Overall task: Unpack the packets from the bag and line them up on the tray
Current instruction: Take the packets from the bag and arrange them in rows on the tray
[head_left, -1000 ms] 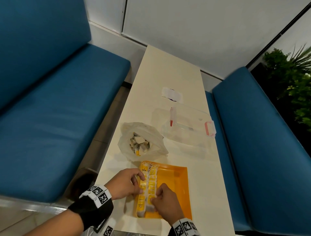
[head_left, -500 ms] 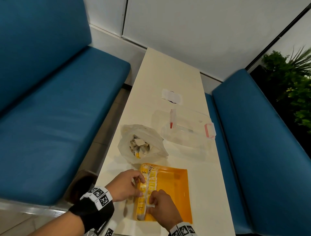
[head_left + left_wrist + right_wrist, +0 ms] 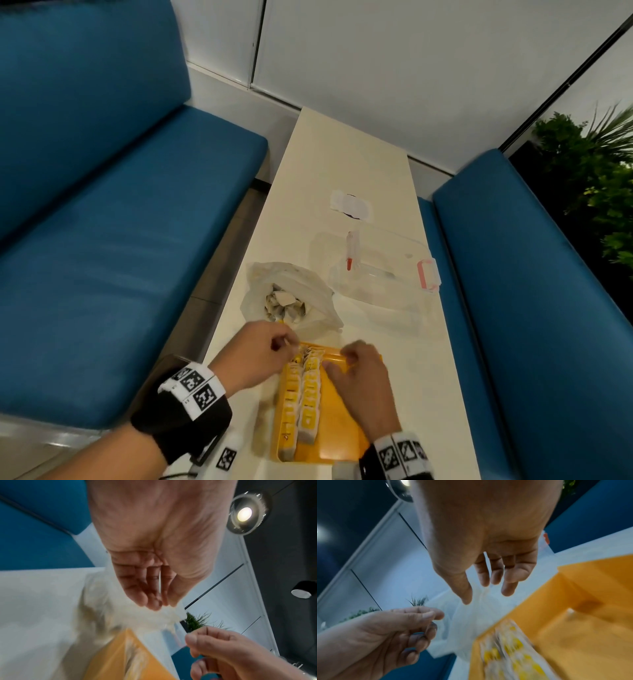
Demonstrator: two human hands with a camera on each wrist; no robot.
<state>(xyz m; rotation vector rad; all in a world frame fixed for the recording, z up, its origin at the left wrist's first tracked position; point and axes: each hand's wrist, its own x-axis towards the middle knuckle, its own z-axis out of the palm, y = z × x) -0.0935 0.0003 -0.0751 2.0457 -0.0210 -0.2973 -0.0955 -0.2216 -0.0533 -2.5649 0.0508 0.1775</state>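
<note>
We are in the middle of the unpacking. On the orange tray point(image 3: 346, 442), near the close end of the worktop point(image 3: 346, 161), two rows of yellow-and-white packets point(image 3: 301, 394) already lie along its left side, overlapping each other; the right part of the tray is bare. The white plastic bag point(image 3: 291, 301) stands just beyond the far edge of the tray with its mouth open, and more packets are visible inside it.

Our left hand point(image 3: 257, 356) is above the far left corner of the tray, close to the near edge of the bag. Its fingers are curled and the thumb meets the forefinger. Something thin and pale seems to be between them, but the pictures are blurred and we cannot tell whether it holds a packet, the bag's edge, or nothing. Our right hand point(image 3: 359, 380) hovers over the far part of the tray, beside the rows, with the fingers loosely bent and apart, and it holds nothing.

We judge that the step in hand is going to the bag for the next packets. The next move calls for reaching into the open mouth, perhaps with one hand steadying the soft plastic, taking a few packets, and starting a third row beside the second one. Care is needed not to disturb the rows already laid.
</note>
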